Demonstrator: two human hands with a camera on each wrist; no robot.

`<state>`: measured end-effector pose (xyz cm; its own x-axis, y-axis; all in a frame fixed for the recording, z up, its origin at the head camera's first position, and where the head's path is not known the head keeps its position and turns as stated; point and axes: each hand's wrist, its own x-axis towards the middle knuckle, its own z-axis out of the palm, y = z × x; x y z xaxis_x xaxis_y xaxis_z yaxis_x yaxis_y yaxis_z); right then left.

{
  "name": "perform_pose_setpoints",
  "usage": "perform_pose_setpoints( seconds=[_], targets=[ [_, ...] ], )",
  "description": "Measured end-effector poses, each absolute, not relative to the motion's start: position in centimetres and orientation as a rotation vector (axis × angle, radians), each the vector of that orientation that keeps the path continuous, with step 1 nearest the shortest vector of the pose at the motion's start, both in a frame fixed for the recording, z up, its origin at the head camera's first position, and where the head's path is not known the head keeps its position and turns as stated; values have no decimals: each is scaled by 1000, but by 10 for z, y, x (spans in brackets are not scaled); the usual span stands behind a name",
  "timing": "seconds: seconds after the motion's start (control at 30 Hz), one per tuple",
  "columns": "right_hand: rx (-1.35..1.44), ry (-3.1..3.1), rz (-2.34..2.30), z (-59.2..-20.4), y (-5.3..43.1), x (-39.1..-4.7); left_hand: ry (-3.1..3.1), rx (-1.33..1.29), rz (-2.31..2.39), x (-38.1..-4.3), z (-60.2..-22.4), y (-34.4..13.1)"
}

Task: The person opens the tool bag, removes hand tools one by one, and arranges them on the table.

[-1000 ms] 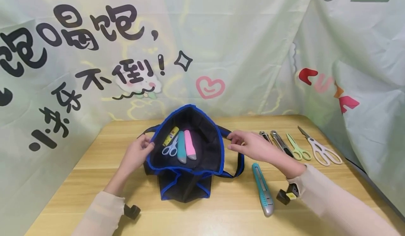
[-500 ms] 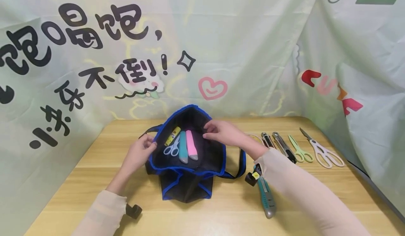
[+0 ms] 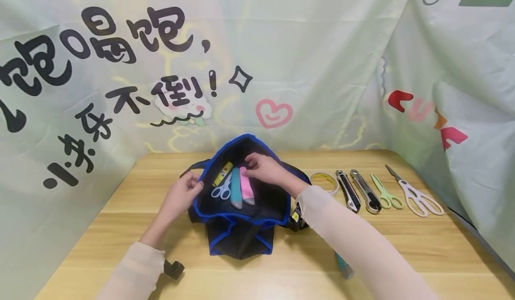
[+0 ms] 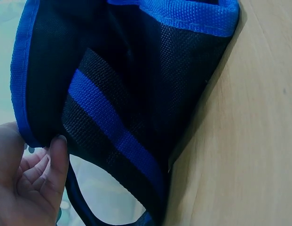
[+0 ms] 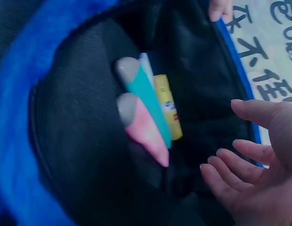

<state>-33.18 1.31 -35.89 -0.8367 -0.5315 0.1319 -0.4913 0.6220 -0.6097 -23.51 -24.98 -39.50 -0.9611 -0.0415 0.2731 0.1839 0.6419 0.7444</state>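
Note:
A black bag (image 3: 241,239) with blue trim stands on the table, its mouth facing me. My left hand (image 3: 183,195) pinches the left edge of the mouth; in the left wrist view, thumb and fingers (image 4: 55,174) grip the blue-trimmed corner. Inside lie a yellow glue stick (image 3: 222,175), light-blue scissors (image 3: 221,193), a teal utility knife (image 3: 236,192) and a pink utility knife (image 3: 247,192), both with grey ends. My right hand (image 3: 266,168) reaches over the opening, fingertips overlapping the pink knife's top in the head view. The right wrist view shows its fingers spread and holding nothing.
Right of the bag lie a tape roll (image 3: 325,182), a black utility knife (image 3: 348,192), a silver utility knife (image 3: 365,192), green scissors (image 3: 385,193) and white-handled scissors (image 3: 418,198). Another teal utility knife (image 3: 343,265) is mostly hidden under my right forearm.
My right hand has moved left, from beside the bag's right handle to over its opening. The left hand keeps its grip on the edge. The tape roll has come into view.

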Motion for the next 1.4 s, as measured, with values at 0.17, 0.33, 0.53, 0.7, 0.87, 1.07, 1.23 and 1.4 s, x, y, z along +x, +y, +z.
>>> perform_pose_setpoints(
  seconds=[0.17,0.33,0.53,0.7,0.87,1.07,1.23,1.4],
  targets=[
    [-782,2765,-983,-376,-2,-338,-2605,-106,-1232,-234,-393,-250],
    [-707,2780,-903,-391,-8,-341,-2618,-101,-1225,-235,-395,-252],
    [-699,2818,-844,-406,-9,-341,-2624,-105,-1243,-233,-395,-251],
    [-660,2870,-792,-413,-12,-339,-2622,-114,-1230,-233,-396,-250],
    [-591,2910,-760,-414,-17,-336,-2623,-100,-1232,-235,-396,-250],
    [-535,2940,-713,-415,-20,-331,-2621,-97,-1240,-235,-396,-250],
    [-534,2982,-717,-414,-19,-333,-2605,-100,-1252,-236,-395,-250],
    [-529,2948,-754,-413,-16,-333,-2617,-94,-1244,-236,-397,-251]
  ],
)
